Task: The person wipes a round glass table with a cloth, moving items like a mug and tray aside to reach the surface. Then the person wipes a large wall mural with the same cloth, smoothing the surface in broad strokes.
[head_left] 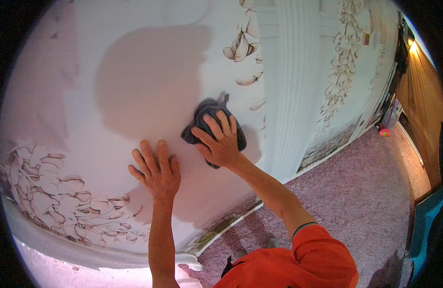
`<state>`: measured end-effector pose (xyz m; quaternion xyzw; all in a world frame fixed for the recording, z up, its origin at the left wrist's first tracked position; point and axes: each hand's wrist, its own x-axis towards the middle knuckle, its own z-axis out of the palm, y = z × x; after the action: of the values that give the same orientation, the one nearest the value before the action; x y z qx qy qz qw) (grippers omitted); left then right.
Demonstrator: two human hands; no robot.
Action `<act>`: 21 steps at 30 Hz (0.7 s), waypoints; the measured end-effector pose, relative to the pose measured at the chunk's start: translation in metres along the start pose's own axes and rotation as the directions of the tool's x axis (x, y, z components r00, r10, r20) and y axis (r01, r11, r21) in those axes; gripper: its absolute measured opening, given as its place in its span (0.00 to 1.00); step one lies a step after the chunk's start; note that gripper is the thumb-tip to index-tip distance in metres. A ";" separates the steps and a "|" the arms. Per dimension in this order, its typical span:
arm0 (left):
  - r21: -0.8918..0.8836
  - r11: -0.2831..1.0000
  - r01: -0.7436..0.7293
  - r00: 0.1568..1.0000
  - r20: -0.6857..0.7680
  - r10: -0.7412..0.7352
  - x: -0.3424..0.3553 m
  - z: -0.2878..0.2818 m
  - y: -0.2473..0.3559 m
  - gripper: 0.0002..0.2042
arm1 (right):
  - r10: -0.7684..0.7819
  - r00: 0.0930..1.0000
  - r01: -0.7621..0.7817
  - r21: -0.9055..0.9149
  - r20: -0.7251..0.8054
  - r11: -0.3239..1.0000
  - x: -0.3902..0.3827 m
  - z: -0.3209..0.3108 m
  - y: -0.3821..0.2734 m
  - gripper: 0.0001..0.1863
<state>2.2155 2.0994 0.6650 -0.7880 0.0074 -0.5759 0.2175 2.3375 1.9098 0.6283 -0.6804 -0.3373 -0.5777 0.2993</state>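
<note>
In front of me is a pale wall covering (101,168) printed with brown-outlined petals. My right hand (223,144) presses a dark grey cloth (206,109) against it, fingers spread over the bunched fabric. The cloth's edges stick out above, left of and below the hand. To the left and slightly lower, my left hand (156,174) lies against the bare pale surface with its fingers stretched apart, holding nothing. The two hands are apart, and the left one does not touch the cloth.
A white fluted column (293,81) stands right of the cloth. Below runs a white baseboard (231,225) above a speckled pinkish floor (336,201). Farther right are a small pink object (384,132), a brown panel (423,105) and a blue item (425,223). Shadows fall across the wall.
</note>
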 end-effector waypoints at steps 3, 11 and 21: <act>-0.041 0.999 -0.003 1.000 0.014 0.004 -0.003 0.003 0.001 0.25 | -0.026 1.000 0.026 -0.035 0.010 0.999 -0.041 0.003 0.009 0.20; -0.005 1.000 0.012 0.999 0.039 -0.012 -0.006 0.005 -0.003 0.26 | -0.018 1.000 0.018 0.013 -0.009 1.000 -0.003 0.001 0.003 0.20; -0.082 0.997 -0.014 0.999 0.029 0.016 -0.009 0.012 0.031 0.24 | -0.044 0.999 0.043 -0.033 -0.030 0.999 -0.022 0.002 0.012 0.20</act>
<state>2.2304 2.0773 0.6426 -0.8047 0.0335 -0.5616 0.1896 2.3462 1.9014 0.6056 -0.6688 -0.3379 -0.5998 0.2806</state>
